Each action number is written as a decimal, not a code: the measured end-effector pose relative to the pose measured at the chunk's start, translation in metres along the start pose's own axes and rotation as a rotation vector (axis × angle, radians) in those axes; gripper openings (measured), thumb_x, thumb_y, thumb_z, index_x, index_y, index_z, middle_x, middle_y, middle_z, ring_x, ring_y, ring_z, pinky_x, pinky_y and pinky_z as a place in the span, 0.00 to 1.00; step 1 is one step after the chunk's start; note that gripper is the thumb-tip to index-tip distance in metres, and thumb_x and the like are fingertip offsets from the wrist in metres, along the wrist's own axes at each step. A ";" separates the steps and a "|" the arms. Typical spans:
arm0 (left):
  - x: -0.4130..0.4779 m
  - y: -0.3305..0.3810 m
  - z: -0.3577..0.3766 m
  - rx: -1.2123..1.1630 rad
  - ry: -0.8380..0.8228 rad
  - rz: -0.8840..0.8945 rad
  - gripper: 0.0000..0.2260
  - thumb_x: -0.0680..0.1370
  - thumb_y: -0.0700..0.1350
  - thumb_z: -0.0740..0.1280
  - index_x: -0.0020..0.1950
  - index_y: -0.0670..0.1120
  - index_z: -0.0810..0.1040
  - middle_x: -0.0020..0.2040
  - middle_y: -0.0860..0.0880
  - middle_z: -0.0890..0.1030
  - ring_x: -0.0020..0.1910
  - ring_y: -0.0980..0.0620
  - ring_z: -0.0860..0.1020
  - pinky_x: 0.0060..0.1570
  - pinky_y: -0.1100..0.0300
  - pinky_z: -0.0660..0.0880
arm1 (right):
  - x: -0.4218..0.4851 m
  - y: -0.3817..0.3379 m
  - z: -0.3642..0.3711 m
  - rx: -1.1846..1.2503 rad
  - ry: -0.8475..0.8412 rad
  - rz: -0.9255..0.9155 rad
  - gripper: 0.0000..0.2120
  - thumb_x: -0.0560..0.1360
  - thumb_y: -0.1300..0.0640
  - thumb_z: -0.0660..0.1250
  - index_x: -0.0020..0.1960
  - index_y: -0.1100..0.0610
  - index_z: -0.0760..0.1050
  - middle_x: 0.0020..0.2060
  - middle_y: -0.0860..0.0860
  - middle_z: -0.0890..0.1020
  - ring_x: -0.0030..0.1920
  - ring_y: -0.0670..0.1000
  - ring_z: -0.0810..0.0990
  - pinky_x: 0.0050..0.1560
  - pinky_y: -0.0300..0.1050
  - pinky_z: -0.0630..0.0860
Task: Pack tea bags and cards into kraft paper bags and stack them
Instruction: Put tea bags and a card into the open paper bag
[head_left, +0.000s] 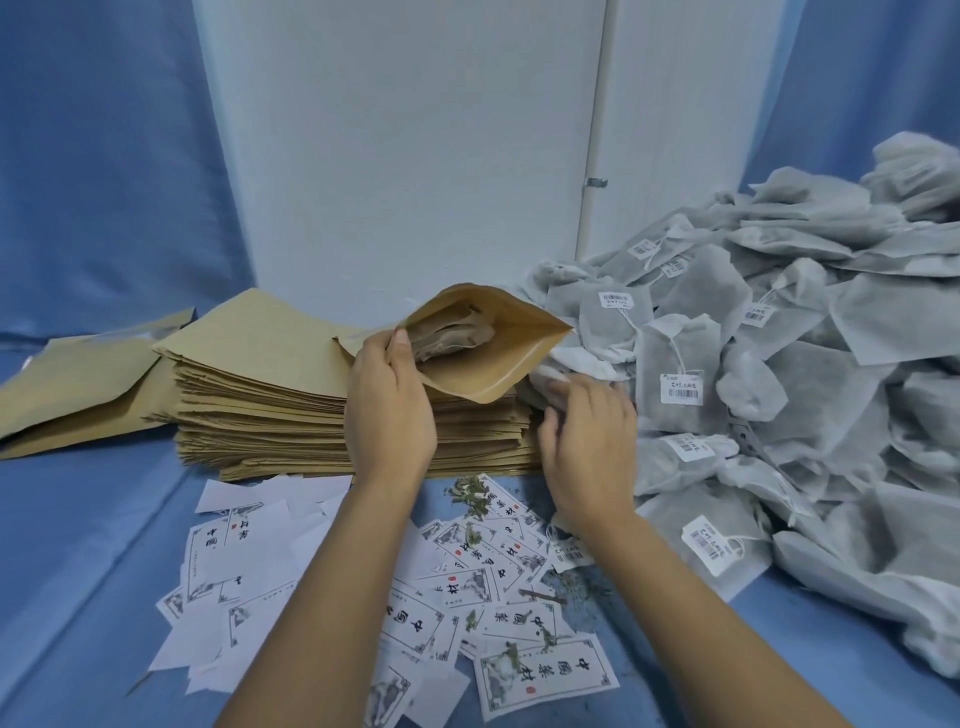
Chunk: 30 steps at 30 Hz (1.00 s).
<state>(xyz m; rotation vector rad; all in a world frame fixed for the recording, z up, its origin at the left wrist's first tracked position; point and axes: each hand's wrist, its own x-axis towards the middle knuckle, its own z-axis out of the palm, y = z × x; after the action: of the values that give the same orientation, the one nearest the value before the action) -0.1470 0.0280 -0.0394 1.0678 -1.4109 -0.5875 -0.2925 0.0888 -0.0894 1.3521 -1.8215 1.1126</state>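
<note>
Head view, looking down on a blue-covered tabletop. Centre: one kraft paper bag, mouth spread wide toward the camera, raised just above a tall stack of flat bags; brownish tea bags visible inside it. Left hand pinching the left rim of the mouth, thumb on the inner face, fingers behind. Right hand just beside the lower right edge of the bag, at the near margin of the tea bag heap; fingers curled and blurred against a pale sachet, true grip or mere touch impossible to tell. Heap piled high at right, many sachets with strings and barcode labels. Printed cards scattered and overlapping in the foreground between the forearms, with loose leaf fragments among them. Further flat bags at far left. Behind: white wall panel and blue curtain.
</note>
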 end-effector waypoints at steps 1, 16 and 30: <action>0.000 0.000 0.000 -0.001 0.003 -0.002 0.16 0.83 0.52 0.51 0.58 0.45 0.75 0.56 0.47 0.78 0.51 0.51 0.72 0.43 0.63 0.61 | 0.001 -0.001 -0.003 0.020 0.039 -0.012 0.09 0.69 0.67 0.70 0.49 0.64 0.78 0.47 0.58 0.81 0.51 0.59 0.79 0.62 0.58 0.71; -0.007 -0.014 0.000 0.042 -0.169 0.108 0.19 0.83 0.51 0.52 0.67 0.43 0.71 0.62 0.47 0.76 0.62 0.50 0.72 0.57 0.63 0.66 | 0.034 -0.050 -0.037 0.680 0.132 -0.209 0.16 0.70 0.74 0.62 0.55 0.65 0.74 0.49 0.50 0.78 0.51 0.49 0.78 0.53 0.46 0.76; -0.042 -0.008 -0.004 0.069 -0.127 0.148 0.22 0.82 0.53 0.52 0.71 0.44 0.68 0.70 0.48 0.70 0.72 0.52 0.63 0.71 0.56 0.59 | 0.073 -0.073 0.010 0.036 -0.638 -0.147 0.10 0.76 0.58 0.62 0.54 0.57 0.79 0.50 0.55 0.82 0.53 0.56 0.78 0.47 0.46 0.74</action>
<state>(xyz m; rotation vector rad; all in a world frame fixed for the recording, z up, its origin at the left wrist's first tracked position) -0.1469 0.0611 -0.0667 0.9841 -1.6165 -0.5097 -0.2444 0.0378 -0.0135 1.9868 -2.0814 0.6770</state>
